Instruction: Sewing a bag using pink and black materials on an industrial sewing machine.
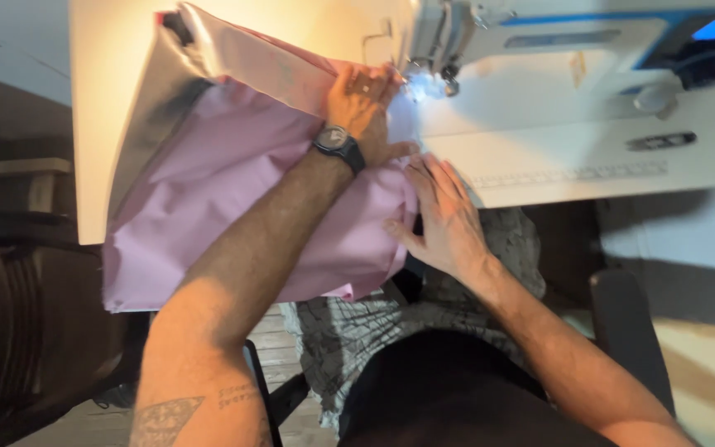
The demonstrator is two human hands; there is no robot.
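Note:
A large piece of pink fabric [208, 182] with a grey lining lies over the white sewing table [539, 157] and hangs off its front edge. My left hand [366, 112], with a dark wristwatch on the wrist, presses flat on the fabric right beside the lit needle area of the sewing machine [531, 41]. My right hand [444, 215] lies flat on the fabric's edge at the front of the table, fingers spread, pinching nothing that I can see.
A small dark tool [659, 141] lies on the table to the right, near a printed ruler strip. A dark chair arm [626, 331] is at the right, and a dark brown seat [26, 331] stands at the left on a wooden floor.

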